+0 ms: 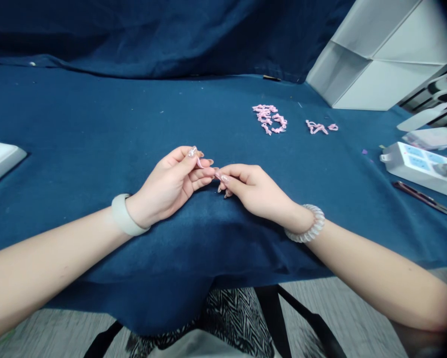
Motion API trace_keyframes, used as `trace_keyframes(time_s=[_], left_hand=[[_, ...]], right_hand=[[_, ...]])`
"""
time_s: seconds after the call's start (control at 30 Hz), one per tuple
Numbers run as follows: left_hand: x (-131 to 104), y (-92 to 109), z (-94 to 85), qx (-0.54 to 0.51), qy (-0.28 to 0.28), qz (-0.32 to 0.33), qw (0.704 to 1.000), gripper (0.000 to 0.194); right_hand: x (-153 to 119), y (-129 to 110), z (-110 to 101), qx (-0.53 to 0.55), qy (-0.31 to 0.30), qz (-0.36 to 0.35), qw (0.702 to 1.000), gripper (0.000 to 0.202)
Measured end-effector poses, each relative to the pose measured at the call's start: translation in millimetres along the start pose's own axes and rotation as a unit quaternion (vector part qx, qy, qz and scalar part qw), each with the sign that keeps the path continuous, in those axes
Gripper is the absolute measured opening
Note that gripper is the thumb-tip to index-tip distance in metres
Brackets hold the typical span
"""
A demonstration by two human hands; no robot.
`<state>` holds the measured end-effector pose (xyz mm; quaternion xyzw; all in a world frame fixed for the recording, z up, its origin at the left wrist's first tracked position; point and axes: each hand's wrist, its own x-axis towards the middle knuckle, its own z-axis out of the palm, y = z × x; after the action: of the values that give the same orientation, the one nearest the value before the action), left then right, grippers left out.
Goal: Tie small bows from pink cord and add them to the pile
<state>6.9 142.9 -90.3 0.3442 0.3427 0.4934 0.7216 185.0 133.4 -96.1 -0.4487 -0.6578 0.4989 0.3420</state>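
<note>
Between my two hands, just above the blue cloth, runs a thin pink ribbon-like strip (200, 163). My left hand (173, 181) pinches one part of it between thumb and fingers, palm partly turned up. The fingertips of my right hand (249, 189) are closed on the other part, close to the left fingertips. Much of the strip is hidden by the fingers. Farther back on the table lies a cluster of small pink looped pieces (264, 115). A smaller group of similar pink loops (316, 127) lies to its right.
Blue cloth (96, 114) covers the table. White box-like bins (373, 84) stand at the back right. On the right lie a white case with blue labels (421, 164) and dark pointed tweezers (423, 198). A white object (1, 161) sits at the left edge.
</note>
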Motion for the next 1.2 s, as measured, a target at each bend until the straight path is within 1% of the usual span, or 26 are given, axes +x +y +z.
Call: trace_keyframes(time_s=[0.1,0.17,0.2,0.27,0.37,0.47,0.6,0.73,0.8,0.87,1.0,1.1,1.2], left_hand=[[-0.4,0.6,0.8,-0.011,0.005,-0.009,1.0,0.016],[-0.3,1.2,1.7,-0.014,0.01,-0.016,1.0,0.016],[-0.1,1.5,2.0,-0.014,0.012,-0.018,1.0,0.016],[0.5,1.6,2.0,-0.015,0.011,-0.02,1.0,0.016],[1.4,1.0,1.2,-0.02,0.003,-0.021,1.0,0.018],[1.4,0.3,0.6,-0.027,0.003,-0.023,0.999,0.017],[0.7,-0.1,0.6,-0.032,0.0,-0.028,0.999,0.017],[0.4,0.0,0.9,-0.026,0.002,-0.028,0.999,0.018],[0.7,0.2,1.2,-0.022,0.005,-0.027,0.999,0.018],[1.3,0.5,1.5,-0.018,0.012,-0.024,0.999,0.018],[2.4,0.9,1.6,-0.019,0.015,-0.019,1.0,0.017],[2.2,0.8,1.2,-0.02,0.014,-0.021,0.999,0.017],[1.3,1.0,0.8,-0.021,0.012,-0.019,1.0,0.018]], right_hand=[[1.6,0.3,-4.6,0.101,-0.01,0.036,0.994,0.017],[2.3,1.6,-7.9,0.144,-0.023,0.034,0.989,0.019],[2.5,2.1,-9.2,0.148,-0.029,0.03,0.988,0.021],[2.4,2.2,-10.1,0.124,-0.033,0.028,0.991,0.026],[1.7,1.4,-8.1,0.076,-0.019,0.027,0.997,0.027],[1.0,2.5,-5.0,0.05,-0.001,0.0,0.999,0.025],[0.0,5.5,-4.0,-0.018,0.023,-0.044,0.999,0.021],[-0.1,4.3,-4.7,-0.06,0.015,-0.043,0.997,0.026],[0.2,2.4,-4.7,-0.067,0.01,-0.037,0.997,0.031],[0.6,0.9,-4.3,-0.06,0.011,-0.032,0.998,0.031],[0.9,1.5,-3.1,-0.015,0.023,-0.016,1.0,0.03],[0.6,3.5,-2.6,-0.007,0.027,-0.019,0.999,0.038],[0.1,4.6,-3.1,-0.025,0.03,-0.031,0.999,0.044]])
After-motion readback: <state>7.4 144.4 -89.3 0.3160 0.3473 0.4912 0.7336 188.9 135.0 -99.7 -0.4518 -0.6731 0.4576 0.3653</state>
